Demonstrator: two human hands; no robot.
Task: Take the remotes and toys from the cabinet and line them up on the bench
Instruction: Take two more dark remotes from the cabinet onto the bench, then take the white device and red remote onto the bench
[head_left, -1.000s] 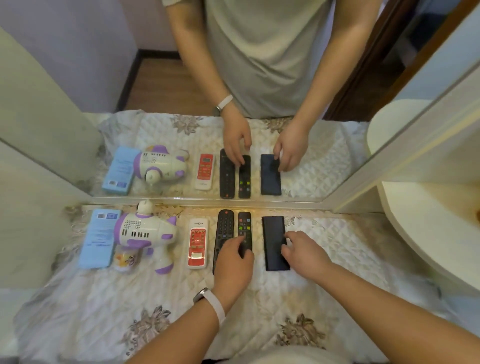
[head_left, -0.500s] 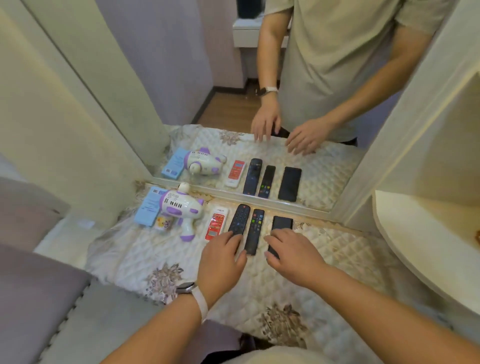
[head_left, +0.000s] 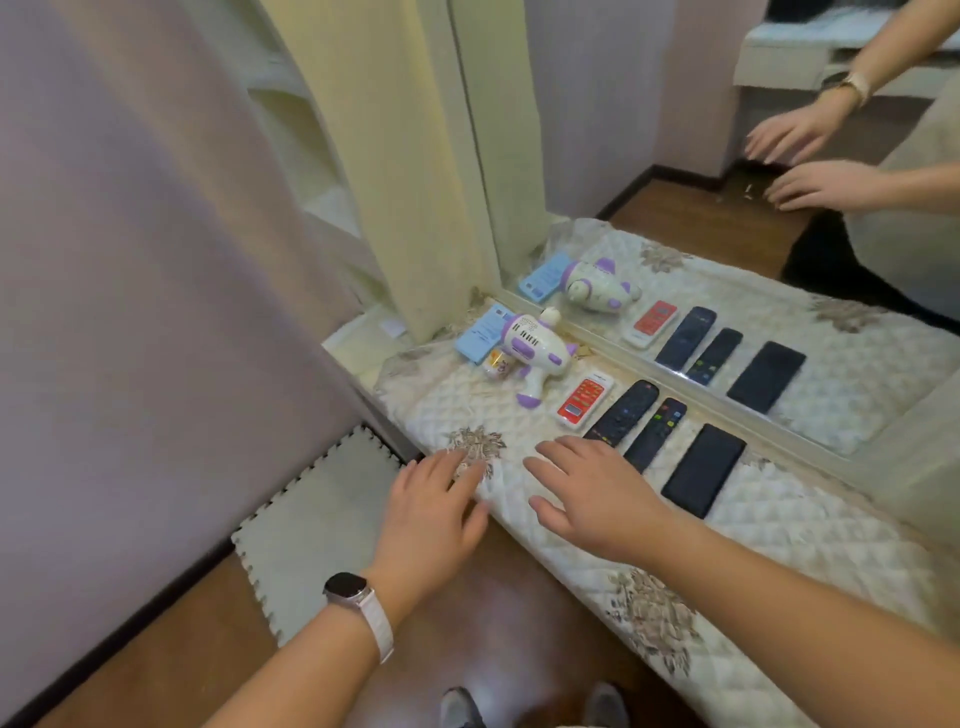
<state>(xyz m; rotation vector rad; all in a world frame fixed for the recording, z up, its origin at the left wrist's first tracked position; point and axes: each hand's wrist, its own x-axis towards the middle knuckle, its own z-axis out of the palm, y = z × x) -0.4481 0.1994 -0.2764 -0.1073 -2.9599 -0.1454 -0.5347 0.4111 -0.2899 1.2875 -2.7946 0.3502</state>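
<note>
Both hands empty: left hand (head_left: 436, 514), right hand (head_left: 597, 499), fingers spread loose above bench (head_left: 779, 525) front edge. Row along back:
- one blue packet (head_left: 480, 332)
- one toy blaster (head_left: 535, 353)
- one red-white remote (head_left: 584, 400)
- two black: long black remote (head_left: 621, 413), coloured-key remote (head_left: 657, 431)
- one flat black slab (head_left: 704, 470)

Lining-up looks near done. Next: fetch any leftovers, even out gaps.

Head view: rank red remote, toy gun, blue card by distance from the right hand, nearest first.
1. Red remote, just beyond the right hand.
2. Toy gun, farther left.
3. Blue card, leftmost, by the mirror.
</note>
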